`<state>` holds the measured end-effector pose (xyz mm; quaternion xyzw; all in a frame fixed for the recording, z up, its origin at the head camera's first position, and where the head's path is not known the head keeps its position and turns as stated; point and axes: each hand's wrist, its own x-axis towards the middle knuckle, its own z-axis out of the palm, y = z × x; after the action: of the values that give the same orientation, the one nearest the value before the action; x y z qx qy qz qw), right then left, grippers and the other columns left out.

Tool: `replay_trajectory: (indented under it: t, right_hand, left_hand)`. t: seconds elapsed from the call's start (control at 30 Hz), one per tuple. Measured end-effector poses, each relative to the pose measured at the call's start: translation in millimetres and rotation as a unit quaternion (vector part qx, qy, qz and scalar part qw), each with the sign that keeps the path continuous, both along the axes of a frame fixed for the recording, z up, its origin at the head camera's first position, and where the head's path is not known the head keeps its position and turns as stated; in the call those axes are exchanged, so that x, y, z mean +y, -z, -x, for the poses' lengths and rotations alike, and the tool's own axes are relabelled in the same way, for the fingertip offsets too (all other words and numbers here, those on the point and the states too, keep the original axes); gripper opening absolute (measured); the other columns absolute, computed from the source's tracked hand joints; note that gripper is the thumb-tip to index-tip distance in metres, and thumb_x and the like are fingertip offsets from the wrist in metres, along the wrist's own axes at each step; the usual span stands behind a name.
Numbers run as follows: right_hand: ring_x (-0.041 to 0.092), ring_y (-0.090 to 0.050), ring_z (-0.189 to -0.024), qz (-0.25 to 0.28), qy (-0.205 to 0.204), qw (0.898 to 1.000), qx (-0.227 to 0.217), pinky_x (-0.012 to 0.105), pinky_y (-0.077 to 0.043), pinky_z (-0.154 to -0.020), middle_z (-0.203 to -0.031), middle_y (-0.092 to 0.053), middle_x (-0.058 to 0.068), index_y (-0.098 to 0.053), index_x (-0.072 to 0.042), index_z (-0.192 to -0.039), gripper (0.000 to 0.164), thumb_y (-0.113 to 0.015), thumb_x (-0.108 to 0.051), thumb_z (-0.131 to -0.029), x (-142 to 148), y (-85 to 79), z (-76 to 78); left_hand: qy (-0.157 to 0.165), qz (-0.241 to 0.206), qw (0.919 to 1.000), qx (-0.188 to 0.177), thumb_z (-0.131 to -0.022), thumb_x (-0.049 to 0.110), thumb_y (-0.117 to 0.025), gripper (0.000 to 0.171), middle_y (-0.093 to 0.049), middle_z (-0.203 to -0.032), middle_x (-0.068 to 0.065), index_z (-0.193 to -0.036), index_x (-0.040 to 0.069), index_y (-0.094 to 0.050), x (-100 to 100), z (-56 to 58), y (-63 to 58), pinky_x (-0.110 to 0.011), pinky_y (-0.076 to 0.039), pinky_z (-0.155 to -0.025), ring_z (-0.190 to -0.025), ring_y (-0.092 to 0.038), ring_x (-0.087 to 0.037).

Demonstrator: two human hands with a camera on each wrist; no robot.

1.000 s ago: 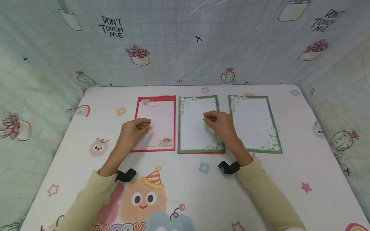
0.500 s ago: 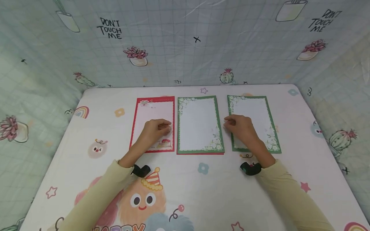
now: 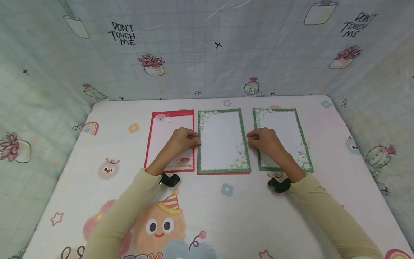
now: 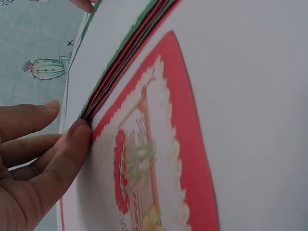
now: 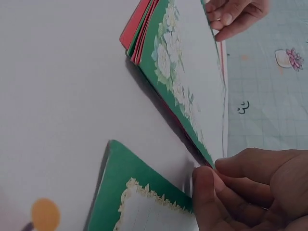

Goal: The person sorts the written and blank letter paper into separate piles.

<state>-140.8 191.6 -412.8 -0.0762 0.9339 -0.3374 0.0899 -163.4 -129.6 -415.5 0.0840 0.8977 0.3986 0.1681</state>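
Three groups of bordered sheets lie in a row: a red-bordered sheet (image 3: 157, 144) at left, a green-bordered stack (image 3: 221, 140) in the middle, and a green-bordered sheet (image 3: 278, 120) at right. Red and green layers (image 4: 126, 57) show along the stack's side in the left wrist view. My left hand (image 3: 185, 139), above the red-bordered sheet, has its thumb at the stack's left edge. Its index finger is apart from the stack. My right hand (image 3: 263, 138), partly covering the right sheet, has its fingertips at the stack's right edge; no sheet shows clearly between them.
The printed white tablecloth (image 3: 245, 219) carries cartoon faces, stars and flowers. Behind the table hangs a pale curtain (image 3: 194, 46) with cactus drawings, which also lines both sides. A dark wrist camera (image 3: 169, 180) sits at my left wrist, another (image 3: 279, 185) at my right.
My left hand has moved right from over the red-bordered sheet to the middle stack's left edge. The right hand has moved right, off the stack's top to its right edge.
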Motion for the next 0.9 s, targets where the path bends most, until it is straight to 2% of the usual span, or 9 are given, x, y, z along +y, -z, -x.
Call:
replay_trajectory:
  t: [0.5, 0.73, 0.8, 0.9]
  right_hand:
    - [0.022, -0.068, -0.079, 0.009, 0.006, 1.000, -0.011, 0.028, -0.052, -0.065, -0.101, -0.075, 0.018, -0.071, 0.005, -0.121, 0.028, -0.060, -0.008, -0.099, -8, -0.3, -3.8]
    - [0.028, -0.069, -0.089, 0.002, 0.009, 1.000, -0.017, 0.033, -0.055, -0.069, -0.110, -0.074, 0.021, -0.070, 0.005, -0.122, 0.029, -0.059, -0.007, -0.099, -12, -4.7, -6.1]
    - [0.030, -0.068, -0.092, 0.002, 0.009, 1.000, -0.014, 0.033, -0.055, -0.070, -0.111, -0.073, 0.021, -0.070, 0.006, -0.122, 0.029, -0.058, -0.007, -0.099, -14, -6.1, -6.6]
    - [0.028, -0.067, -0.086, 0.005, 0.011, 1.000, -0.005, 0.031, -0.051, -0.064, -0.108, -0.073, 0.022, -0.069, 0.008, -0.122, 0.031, -0.055, -0.006, -0.098, -17, -7.0, -6.9]
  left_hand:
    - [-0.011, 0.001, 0.9998, 0.017, -0.093, 0.015, -0.075, 0.029, -0.074, -0.094, -0.010, -0.115, -0.002, -0.073, 4, -3.4, 0.7, -0.030, -0.055, -0.076, -0.081, -0.069, -0.018]
    - [-0.007, -0.025, 0.9992, 0.031, -0.092, 0.016, -0.075, 0.025, -0.071, -0.092, -0.009, -0.112, 0.001, -0.071, 5, -4.1, -2.1, -0.029, -0.054, -0.072, -0.083, -0.068, -0.021]
    - [-0.009, -0.037, 0.9989, 0.027, -0.093, 0.015, -0.075, 0.024, -0.071, -0.095, -0.010, -0.111, 0.000, -0.069, 6, -3.8, -2.0, -0.029, -0.057, -0.072, -0.083, -0.070, -0.022]
    - [-0.023, -0.065, 0.9976, 0.008, -0.092, 0.011, -0.075, 0.024, -0.071, -0.100, -0.014, -0.111, -0.001, -0.066, 8, -2.7, -0.6, -0.031, -0.061, -0.073, -0.083, -0.072, -0.024]
